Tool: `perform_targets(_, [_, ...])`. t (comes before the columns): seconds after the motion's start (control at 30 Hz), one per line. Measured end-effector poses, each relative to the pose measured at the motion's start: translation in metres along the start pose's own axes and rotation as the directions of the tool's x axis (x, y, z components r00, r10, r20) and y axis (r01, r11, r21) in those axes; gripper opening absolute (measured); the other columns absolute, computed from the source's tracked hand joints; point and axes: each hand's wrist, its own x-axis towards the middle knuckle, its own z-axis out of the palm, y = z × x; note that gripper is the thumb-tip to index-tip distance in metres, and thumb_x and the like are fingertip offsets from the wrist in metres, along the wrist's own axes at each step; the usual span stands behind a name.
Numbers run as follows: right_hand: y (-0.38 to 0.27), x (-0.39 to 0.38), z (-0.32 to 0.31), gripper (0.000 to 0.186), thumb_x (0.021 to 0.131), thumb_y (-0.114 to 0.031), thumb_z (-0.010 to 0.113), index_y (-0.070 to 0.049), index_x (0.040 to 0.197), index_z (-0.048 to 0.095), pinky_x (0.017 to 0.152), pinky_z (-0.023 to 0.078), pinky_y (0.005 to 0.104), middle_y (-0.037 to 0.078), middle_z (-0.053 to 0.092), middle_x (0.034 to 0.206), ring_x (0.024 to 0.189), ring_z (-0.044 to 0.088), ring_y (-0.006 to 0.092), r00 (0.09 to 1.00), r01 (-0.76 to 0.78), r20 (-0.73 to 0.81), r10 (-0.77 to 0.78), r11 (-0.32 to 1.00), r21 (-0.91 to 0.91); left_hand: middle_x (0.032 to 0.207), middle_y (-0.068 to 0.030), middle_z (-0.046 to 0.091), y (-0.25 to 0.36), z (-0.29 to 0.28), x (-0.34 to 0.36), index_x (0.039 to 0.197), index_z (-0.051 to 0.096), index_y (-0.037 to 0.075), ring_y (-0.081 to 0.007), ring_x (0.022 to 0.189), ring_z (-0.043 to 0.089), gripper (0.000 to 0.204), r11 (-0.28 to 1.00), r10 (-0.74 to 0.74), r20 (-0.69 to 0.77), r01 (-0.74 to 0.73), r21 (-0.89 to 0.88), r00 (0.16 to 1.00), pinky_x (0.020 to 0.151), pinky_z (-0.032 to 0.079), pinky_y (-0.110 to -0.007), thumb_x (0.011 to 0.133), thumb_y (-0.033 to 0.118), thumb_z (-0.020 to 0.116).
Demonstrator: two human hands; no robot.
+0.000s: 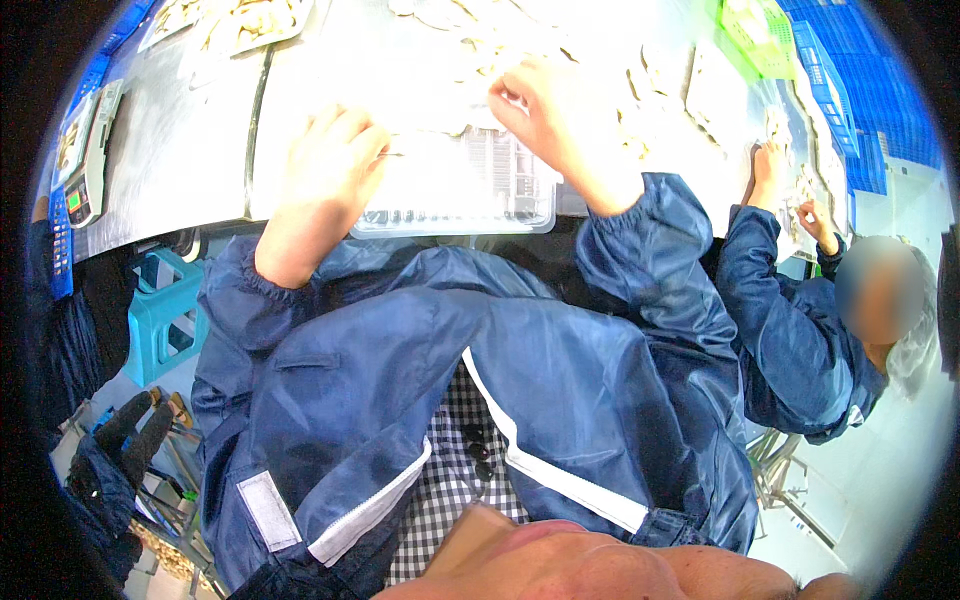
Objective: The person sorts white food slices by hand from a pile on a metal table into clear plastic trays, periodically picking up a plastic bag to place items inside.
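My left hand [335,165] hovers over the left end of a clear plastic tray [455,222], its fingers curled together. A thin, dark, pointed thing [396,154] sticks out from between its thumb and fingers. To the right and farther off, my right hand [548,115] is closed, fingers bent toward the thumb; glare hides what they hold, if anything. The tray stands at the table's near edge in front of me, with a ribbed part showing on its right. Pale, irregular pieces [480,45] lie scattered beyond my hands, washed out by bright light.
A tray of pale pieces [255,25] sits at the far left, near a weighing scale [90,160]. A green basket [755,38] and blue crates [850,90] stand at the far right. One co-worker [800,320] works on my right; a turquoise stool [160,315] stands below left.
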Motion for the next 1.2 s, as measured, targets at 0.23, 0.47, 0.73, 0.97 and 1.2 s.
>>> perform_targets(0.23, [0.024,0.042,0.037,0.024,0.088,-0.029,0.067,-0.006,0.092,0.071,0.072,0.053,0.0422,0.017,0.069,0.083,0.078,0.068,0.0333,0.994,0.057,-0.086,-0.07,0.987,-0.154,0.099,-0.009,0.059,0.005,-0.004,0.01,0.097,0.065,0.009,-0.029,0.098,0.055,0.02,1.0,-0.007,0.001,0.007,-0.025,1.0,0.082,0.044,-0.041,0.079,0.013,0.072])
perform_targets(0.47, [0.017,0.05,0.044,0.018,0.084,-0.022,0.072,-0.006,0.092,0.073,0.074,0.055,0.0419,0.013,0.07,0.084,0.08,0.069,0.0303,0.998,-0.061,-0.011,0.065,0.976,0.209,0.1,-0.0095,0.059,0.002,-0.005,0.004,0.099,0.065,0.007,-0.0306,0.098,0.055,0.02,0.996,-0.056,-0.009,0.055,-0.073,0.998,0.085,0.045,-0.041,0.079,0.008,0.07])
perform_targets(0.73, [-0.012,0.016,0.026,0.016,0.085,-0.017,0.069,-0.007,0.096,0.075,0.073,0.055,0.0388,0.014,0.073,0.086,0.077,0.07,0.0281,0.982,-0.047,0.181,-0.059,0.847,0.529,0.102,-0.0124,0.06,-0.035,-0.009,0.022,0.105,0.066,0.005,-0.0328,0.098,0.057,0.02,0.999,-0.046,-0.01,0.046,-0.02,0.999,0.085,0.047,-0.041,0.085,0.009,0.066])
perform_targets(0.97, [-0.028,0.016,0.021,0.016,0.082,-0.018,0.069,-0.005,0.09,0.073,0.071,0.053,0.0422,0.016,0.07,0.081,0.077,0.069,0.0319,0.986,-0.044,0.168,-0.008,0.952,0.302,0.095,-0.0128,0.064,-0.062,0.022,0.095,0.102,0.065,0.005,-0.0295,0.086,0.063,0.017,0.988,0.154,-0.191,-0.153,0.015,0.969,0.075,0.05,-0.038,0.087,0.014,0.065])
perform_targets(1.2, [0.034,0.059,0.03,0.019,0.089,-0.022,0.071,-0.004,0.092,0.072,0.069,0.052,0.0371,0.012,0.067,0.079,0.073,0.067,0.0294,0.988,-0.059,-0.142,0.06,0.998,0.01,0.085,-0.0185,0.064,-0.08,0.048,0.122,0.081,0.065,0.002,-0.0388,0.09,0.061,0.012,0.995,0.094,-0.023,-0.095,-0.038,0.995,0.083,0.048,-0.048,0.085,0.012,0.06])
